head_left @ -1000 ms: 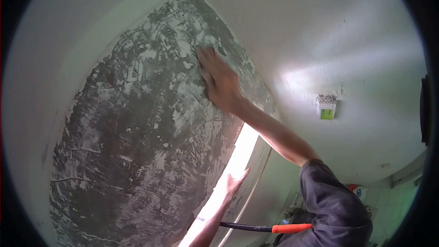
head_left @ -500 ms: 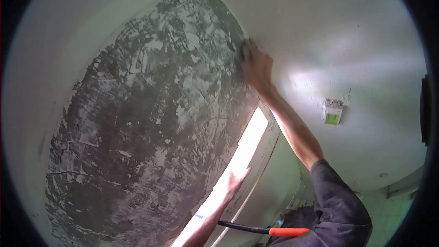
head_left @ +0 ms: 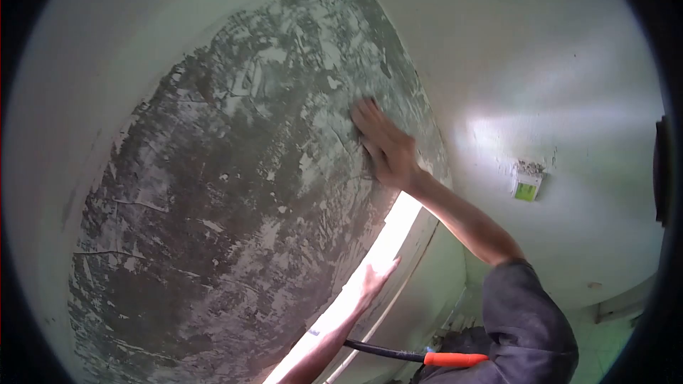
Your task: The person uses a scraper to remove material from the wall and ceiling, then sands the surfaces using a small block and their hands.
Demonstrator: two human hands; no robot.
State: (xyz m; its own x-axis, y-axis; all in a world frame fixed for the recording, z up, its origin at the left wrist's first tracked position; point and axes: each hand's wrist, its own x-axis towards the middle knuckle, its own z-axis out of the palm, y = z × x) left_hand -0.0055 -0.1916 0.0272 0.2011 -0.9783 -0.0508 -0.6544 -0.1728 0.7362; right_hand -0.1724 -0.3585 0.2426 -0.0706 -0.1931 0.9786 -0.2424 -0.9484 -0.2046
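My right hand (head_left: 384, 144) reaches up to a rough grey wall patch (head_left: 206, 220) streaked with white. Its fingers are stretched out and lie against that surface, and I see no tool in them. Lower down, my left hand (head_left: 371, 283) grips a long, glaring white light bar (head_left: 395, 231), with the thumb showing on its right side. The glare washes out most of the left fingers. The top end of the bar is just below my right wrist.
A smooth pale surface (head_left: 498, 43) meets the patch along an edge at the right. On it is a small white box with a green face (head_left: 526, 190). A black cable with an orange sleeve (head_left: 455, 360) crosses in front of my dark clothing. A thin pale strip (head_left: 384, 306) runs beside the left arm.
My right hand has moved from the patch's right edge leftward and down onto the patch, its fingers now extended. The view has shifted slightly; my left hand still holds the light bar.
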